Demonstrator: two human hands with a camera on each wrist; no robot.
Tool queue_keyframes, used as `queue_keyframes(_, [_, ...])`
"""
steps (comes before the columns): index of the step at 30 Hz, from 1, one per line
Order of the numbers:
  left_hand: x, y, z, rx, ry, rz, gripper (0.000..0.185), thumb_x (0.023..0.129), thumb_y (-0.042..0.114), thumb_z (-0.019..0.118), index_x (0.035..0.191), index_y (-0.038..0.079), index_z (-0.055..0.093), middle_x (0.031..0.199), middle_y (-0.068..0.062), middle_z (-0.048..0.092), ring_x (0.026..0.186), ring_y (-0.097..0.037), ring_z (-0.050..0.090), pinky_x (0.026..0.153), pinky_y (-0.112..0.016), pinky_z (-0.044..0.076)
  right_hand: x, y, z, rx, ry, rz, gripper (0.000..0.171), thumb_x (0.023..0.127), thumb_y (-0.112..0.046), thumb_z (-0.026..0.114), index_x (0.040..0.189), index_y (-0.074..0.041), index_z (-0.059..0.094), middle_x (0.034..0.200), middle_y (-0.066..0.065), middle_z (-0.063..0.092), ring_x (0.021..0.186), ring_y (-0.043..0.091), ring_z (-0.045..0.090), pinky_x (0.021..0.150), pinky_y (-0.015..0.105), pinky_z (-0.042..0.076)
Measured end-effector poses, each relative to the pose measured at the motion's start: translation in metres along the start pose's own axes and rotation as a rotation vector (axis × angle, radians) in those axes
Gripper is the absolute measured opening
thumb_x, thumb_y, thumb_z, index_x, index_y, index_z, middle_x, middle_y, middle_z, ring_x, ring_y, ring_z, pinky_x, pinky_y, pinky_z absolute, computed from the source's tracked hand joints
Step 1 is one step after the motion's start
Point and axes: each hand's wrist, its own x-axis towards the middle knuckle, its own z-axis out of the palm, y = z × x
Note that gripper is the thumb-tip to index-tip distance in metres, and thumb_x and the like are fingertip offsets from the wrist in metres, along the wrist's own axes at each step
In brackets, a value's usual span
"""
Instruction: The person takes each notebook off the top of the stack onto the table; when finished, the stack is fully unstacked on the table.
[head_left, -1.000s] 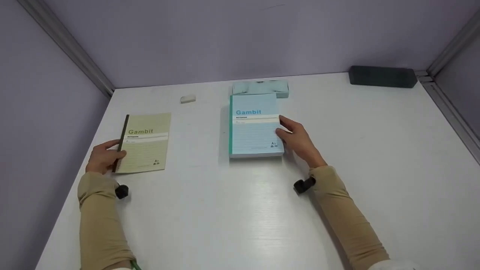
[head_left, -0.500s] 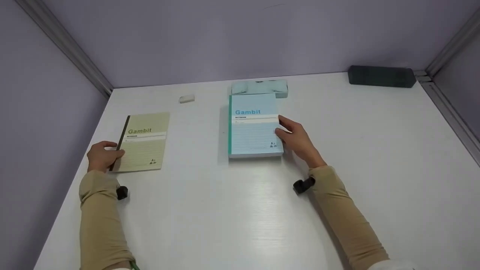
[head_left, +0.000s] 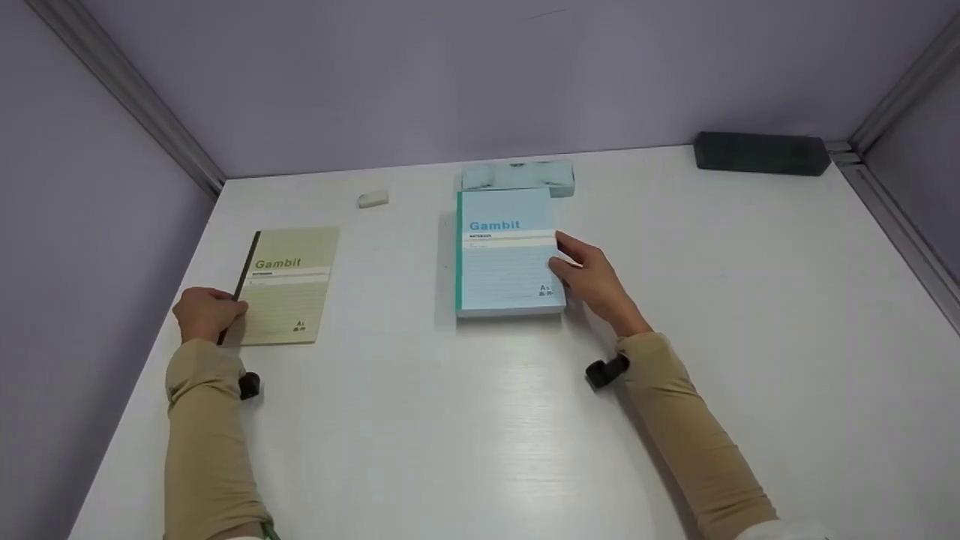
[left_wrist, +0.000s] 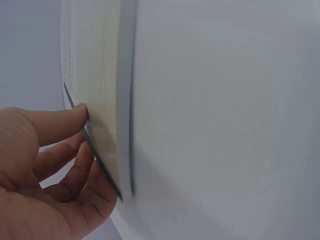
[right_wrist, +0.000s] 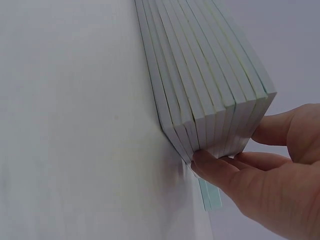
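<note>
On the left of the head view lies a green "Gambit" notebook (head_left: 289, 292) with a dark spine. My left hand (head_left: 208, 311) pinches that spine, thumb on the cover and the other fingers at the spine's outer side; the left wrist view shows the thumb (left_wrist: 60, 122) over the dark edge. A thick stack of notebooks (head_left: 506, 262), topped by a light blue "Gambit" cover with a green spine, stands at the middle. My right hand (head_left: 596, 281) grips its right side. The right wrist view shows fingertips (right_wrist: 212, 165) against the stack's page edges (right_wrist: 207, 107), with the thumb at the top cover.
A light blue box (head_left: 517, 177) lies right behind the stack. Further left is a small whitish block (head_left: 373, 199) like an eraser. A dark oblong case (head_left: 761, 154) sits at the back right corner of the white table (head_left: 420, 450). Purple-grey walls (head_left: 525, 82) enclose its back and sides.
The green notebook's near right corner has shifted slightly left and toward me, and my left fingers have drawn in along the spine. My right hand and the stack keep their places.
</note>
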Motion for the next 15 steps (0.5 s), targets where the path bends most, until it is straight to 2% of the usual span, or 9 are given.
queue_keyframes(3, [-0.002, -0.001, -0.001, -0.028, 0.021, -0.018, 0.046, 0.086, 0.013, 0.059, 0.123, -0.014, 0.056, 0.122, -0.033, 0.055, 0.108, -0.043, 0.053, 0.083, -0.044, 0.048, 0.001, -0.001, 0.002, 0.004, -0.005, -0.002, 0.058, 0.1, -0.013, 0.051, 0.152, -0.01, 0.026, 0.154, 0.009, 0.029, 0.135, 0.022, 0.038, 0.104, 0.034, 0.039])
queue_keyframes(5, [-0.004, 0.001, -0.002, -0.063, 0.063, -0.012, 0.047, 0.088, 0.015, 0.057, 0.126, -0.013, 0.054, 0.124, -0.032, 0.054, 0.109, -0.042, 0.052, 0.086, -0.045, 0.047, 0.001, -0.001, 0.003, 0.009, -0.011, -0.006, 0.058, 0.1, -0.013, 0.051, 0.152, -0.01, 0.025, 0.155, 0.01, 0.029, 0.135, 0.023, 0.039, 0.104, 0.035, 0.039])
queue_keyframes(7, [-0.008, 0.009, -0.003, -0.139, 0.127, -0.001, 0.046, 0.092, 0.017, 0.054, 0.129, -0.01, 0.053, 0.126, -0.03, 0.053, 0.112, -0.041, 0.052, 0.09, -0.045, 0.044, 0.001, -0.001, 0.003, 0.006, -0.019, -0.014, 0.059, 0.1, -0.013, 0.051, 0.152, -0.009, 0.024, 0.155, 0.01, 0.028, 0.135, 0.023, 0.038, 0.104, 0.035, 0.039])
queue_keyframes(9, [-0.011, 0.023, -0.002, -0.247, 0.191, 0.014, 0.047, 0.095, 0.022, 0.052, 0.132, -0.006, 0.052, 0.129, -0.026, 0.053, 0.116, -0.036, 0.051, 0.094, -0.043, 0.042, 0.0, -0.001, 0.002, 0.002, -0.019, -0.021, 0.058, 0.1, -0.013, 0.05, 0.152, -0.008, 0.024, 0.155, 0.01, 0.028, 0.135, 0.024, 0.038, 0.104, 0.036, 0.038])
queue_keyframes(11, [-0.018, 0.044, 0.002, -0.38, 0.225, 0.037, 0.049, 0.096, 0.027, 0.052, 0.136, -0.001, 0.051, 0.133, -0.021, 0.052, 0.12, -0.03, 0.05, 0.097, -0.037, 0.041, -0.001, -0.001, 0.002, -0.01, -0.013, -0.03, 0.058, 0.101, -0.013, 0.05, 0.152, -0.007, 0.024, 0.155, 0.011, 0.028, 0.136, 0.025, 0.037, 0.104, 0.036, 0.038])
queue_keyframes(13, [-0.028, 0.068, 0.008, -0.505, 0.235, 0.083, 0.05, 0.097, 0.03, 0.053, 0.139, 0.004, 0.049, 0.136, -0.015, 0.051, 0.123, -0.024, 0.049, 0.1, -0.032, 0.04, -0.001, -0.001, 0.001, -0.016, -0.006, -0.032, 0.058, 0.101, -0.013, 0.05, 0.152, -0.007, 0.024, 0.155, 0.012, 0.028, 0.137, 0.025, 0.036, 0.105, 0.037, 0.037])
queue_keyframes(15, [-0.042, 0.093, 0.017, -0.601, 0.224, 0.161, 0.049, 0.097, 0.029, 0.055, 0.14, 0.006, 0.049, 0.137, -0.013, 0.052, 0.124, -0.021, 0.049, 0.1, -0.029, 0.04, -0.001, 0.0, 0.001, -0.019, -0.005, -0.032, 0.058, 0.101, -0.013, 0.05, 0.152, -0.007, 0.025, 0.155, 0.012, 0.028, 0.137, 0.025, 0.035, 0.106, 0.037, 0.036])
